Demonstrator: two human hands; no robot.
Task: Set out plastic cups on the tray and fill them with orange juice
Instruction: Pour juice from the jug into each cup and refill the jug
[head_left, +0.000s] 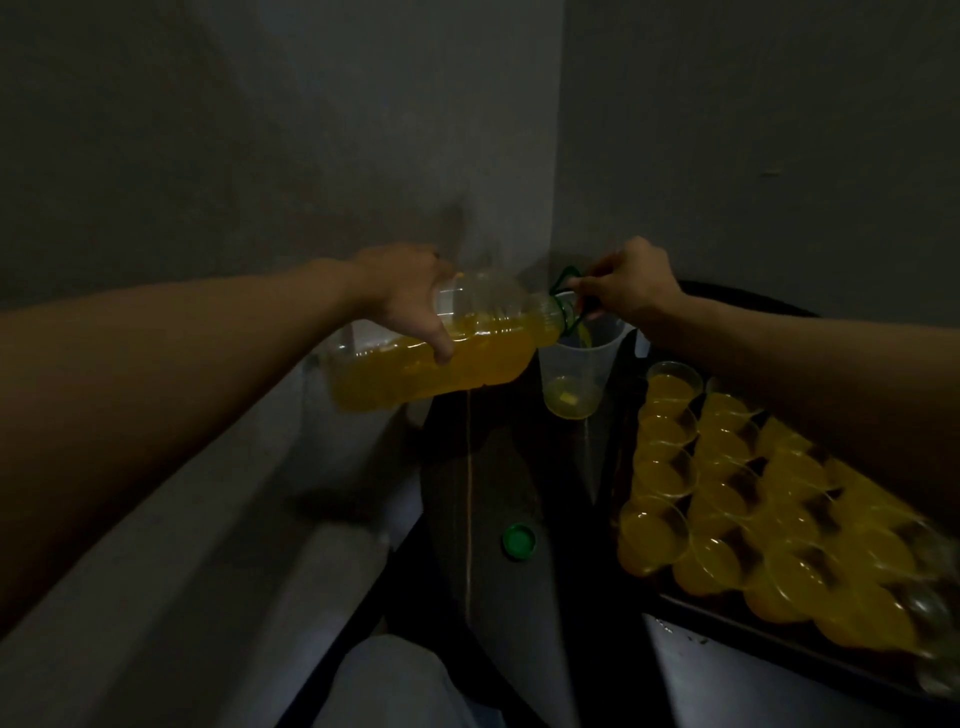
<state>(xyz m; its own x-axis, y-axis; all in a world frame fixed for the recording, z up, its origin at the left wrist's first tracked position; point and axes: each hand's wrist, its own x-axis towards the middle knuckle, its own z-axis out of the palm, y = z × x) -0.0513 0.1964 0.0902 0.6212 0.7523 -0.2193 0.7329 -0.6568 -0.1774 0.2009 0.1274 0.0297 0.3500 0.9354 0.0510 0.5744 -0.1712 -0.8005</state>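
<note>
Your two bare forearms reach forward from the lower corners. Your left hand (410, 301) wraps round the body of a big clear bottle (483, 358) of orange juice, thumb on its near side, holding it almost level with the neck pointing toward your right hand (631, 283). That hand pinches the green carry loop (563, 280) at the bottle's neck. Just below it a tall clear container (571, 384) stands on the dark bench (493, 467), a little juice in its bottom, with a thin stream falling into it. Under your right forearm the tray (727, 621) carries rows of plastic cups (727, 499), packed close and filled with juice. A green cap (519, 540) lies on the bench, below and between your hands.
</note>
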